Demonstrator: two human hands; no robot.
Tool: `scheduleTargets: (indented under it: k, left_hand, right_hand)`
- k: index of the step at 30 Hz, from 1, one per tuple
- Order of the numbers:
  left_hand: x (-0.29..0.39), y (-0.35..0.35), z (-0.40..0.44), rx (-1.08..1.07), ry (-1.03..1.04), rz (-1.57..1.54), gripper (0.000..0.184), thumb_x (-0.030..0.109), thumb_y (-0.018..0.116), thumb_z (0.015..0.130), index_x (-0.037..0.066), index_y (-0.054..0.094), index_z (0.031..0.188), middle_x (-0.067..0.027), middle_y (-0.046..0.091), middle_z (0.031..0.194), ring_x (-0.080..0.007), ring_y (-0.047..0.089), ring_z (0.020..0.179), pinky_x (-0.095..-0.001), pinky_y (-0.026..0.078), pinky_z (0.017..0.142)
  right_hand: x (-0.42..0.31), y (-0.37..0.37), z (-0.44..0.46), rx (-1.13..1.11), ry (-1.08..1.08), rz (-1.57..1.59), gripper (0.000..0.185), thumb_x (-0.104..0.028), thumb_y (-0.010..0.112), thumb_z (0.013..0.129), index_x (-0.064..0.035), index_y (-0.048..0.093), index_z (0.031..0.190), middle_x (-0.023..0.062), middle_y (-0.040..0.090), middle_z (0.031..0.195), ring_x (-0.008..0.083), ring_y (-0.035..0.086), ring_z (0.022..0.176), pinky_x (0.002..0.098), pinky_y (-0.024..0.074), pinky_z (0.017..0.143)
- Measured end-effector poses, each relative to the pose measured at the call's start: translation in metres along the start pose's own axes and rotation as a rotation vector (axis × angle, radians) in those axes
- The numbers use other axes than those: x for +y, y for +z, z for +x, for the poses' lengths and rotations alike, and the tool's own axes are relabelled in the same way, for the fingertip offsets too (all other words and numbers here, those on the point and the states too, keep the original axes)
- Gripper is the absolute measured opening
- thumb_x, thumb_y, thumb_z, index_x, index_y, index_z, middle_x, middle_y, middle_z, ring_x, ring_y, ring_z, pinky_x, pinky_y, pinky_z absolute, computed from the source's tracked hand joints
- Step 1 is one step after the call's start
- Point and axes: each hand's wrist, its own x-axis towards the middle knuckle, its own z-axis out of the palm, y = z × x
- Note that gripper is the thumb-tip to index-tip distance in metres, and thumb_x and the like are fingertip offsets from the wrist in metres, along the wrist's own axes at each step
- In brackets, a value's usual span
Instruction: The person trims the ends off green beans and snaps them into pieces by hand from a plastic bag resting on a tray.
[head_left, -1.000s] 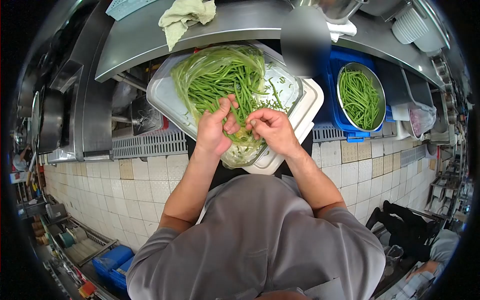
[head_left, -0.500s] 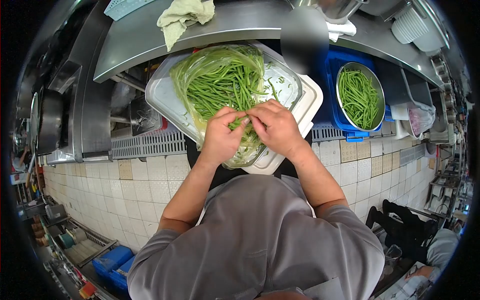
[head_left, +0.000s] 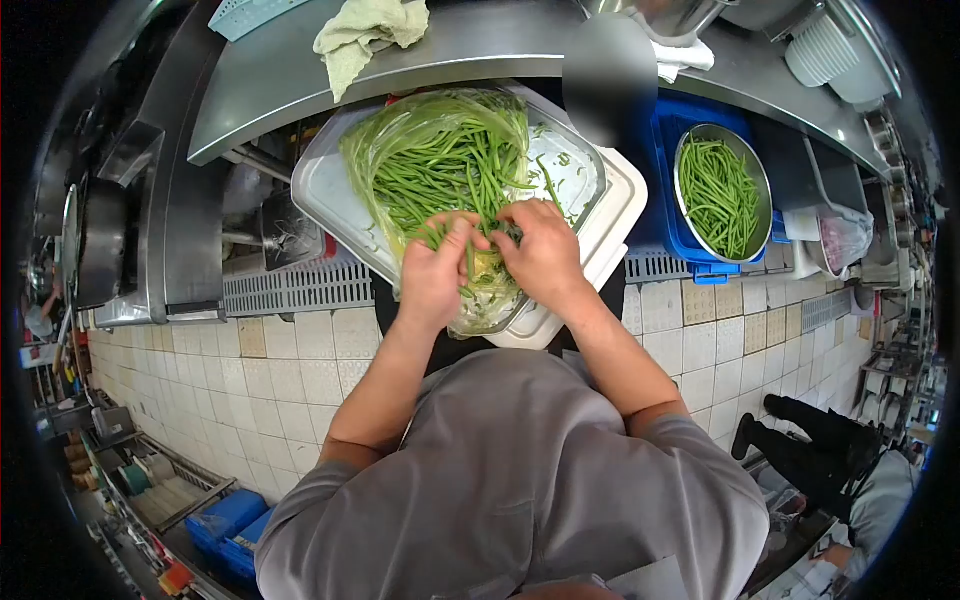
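A heap of green beans (head_left: 430,170) spills from an open clear plastic bag (head_left: 362,165) in front of me. The bag lies on a metal tray (head_left: 325,190) dotted with bean scraps. At the near end of the heap, my left hand (head_left: 432,280) is closed on green beans, with one hanging below its fingers. Close beside it, my right hand (head_left: 543,255) has its thumb and fingers curled in at the edge of the beans. What its fingertips pinch, if anything, is hidden. Both hands are over the near part of the bag, where scraps lie.
On the right, a metal bowl (head_left: 768,190) of green beans sits on a blue bin (head_left: 660,140). A steel counter (head_left: 480,50) with a cloth (head_left: 370,40) runs along the far side. Beneath the tray is a white lid (head_left: 628,190). Another person (head_left: 810,440) is at lower right.
My hands have moved apart from their fingertip contact. The left has turned and drawn slightly left with beans in it; the right has shifted a little left.
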Motion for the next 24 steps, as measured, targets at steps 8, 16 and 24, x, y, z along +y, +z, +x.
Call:
scheduleTargets:
  k: [8, 16, 24]
  left_hand:
    - [-0.001, -0.019, 0.009, 0.036, -0.089, -0.451, 0.023, 0.029, 0.06, 0.107, 0.007, 0.059, 0.112, 0.0012, 0.05, 0.078, -0.0107, 0.047, 0.065, -0.0259, 0.04, 0.056]
    - [0.003, -0.012, 0.013, -0.108, 0.003, -0.088, 0.028, 0.024, 0.065, 0.104, 0.0, 0.062, 0.119, 0.0017, 0.051, 0.074, -0.0078, 0.042, 0.055, -0.024, 0.035, 0.051]
    - [0.017, -0.003, 0.022, 0.056, 0.075, -0.291, 0.027, 0.023, 0.068, 0.102, -0.001, 0.065, 0.115, -0.0012, 0.058, 0.081, -0.0076, 0.045, 0.057, -0.0248, 0.036, 0.05]
  right_hand:
    - [-0.003, 0.02, 0.025, -0.038, 0.138, -0.051, 0.015, -0.019, 0.071, 0.086, -0.0051, 0.068, 0.086, 0.0133, 0.068, 0.087, 0.0348, 0.067, 0.088, 0.0473, 0.0543, 0.076]
    - [-0.013, -0.006, -0.004, -0.212, 0.178, 0.499, 0.018, -0.014, 0.067, 0.096, -0.004, 0.073, 0.11, 0.0151, 0.075, 0.093, 0.0246, 0.072, 0.083, 0.0349, 0.0555, 0.073]
    - [0.005, -0.013, -0.013, -0.34, 0.455, 0.935, 0.024, -0.012, 0.063, 0.101, 0.0013, 0.071, 0.12, 0.0038, 0.074, 0.094, 0.0075, 0.065, 0.081, 0.0238, 0.0534, 0.072]
